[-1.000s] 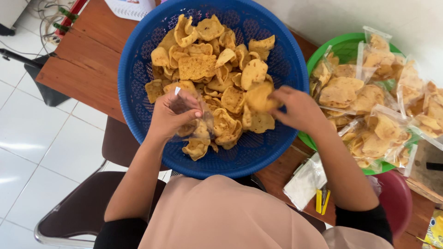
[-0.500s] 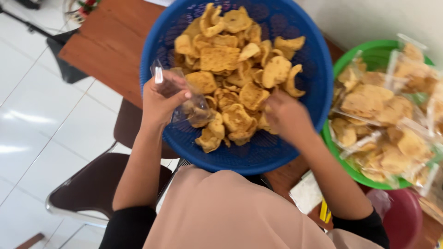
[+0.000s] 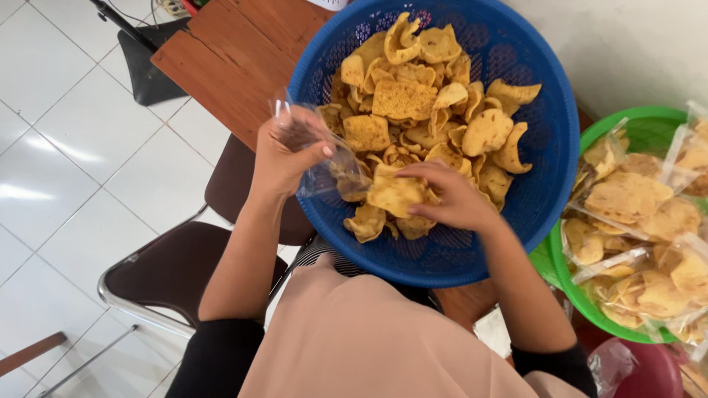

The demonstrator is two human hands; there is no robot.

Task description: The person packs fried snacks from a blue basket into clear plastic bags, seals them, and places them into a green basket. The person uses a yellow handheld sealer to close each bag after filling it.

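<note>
Clear plastic bag (image 3: 324, 166), mouth held open by the left hand (image 3: 284, 158); right hand (image 3: 450, 195) pinches a golden cracker (image 3: 394, 195) at its opening, above the blue basket (image 3: 546, 169). Risk: brittle cracker snapping, or missing the mouth.

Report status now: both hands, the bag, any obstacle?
Left hand holds bag open. Right hand grips cracker at its mouth. Nothing in the way.
</note>
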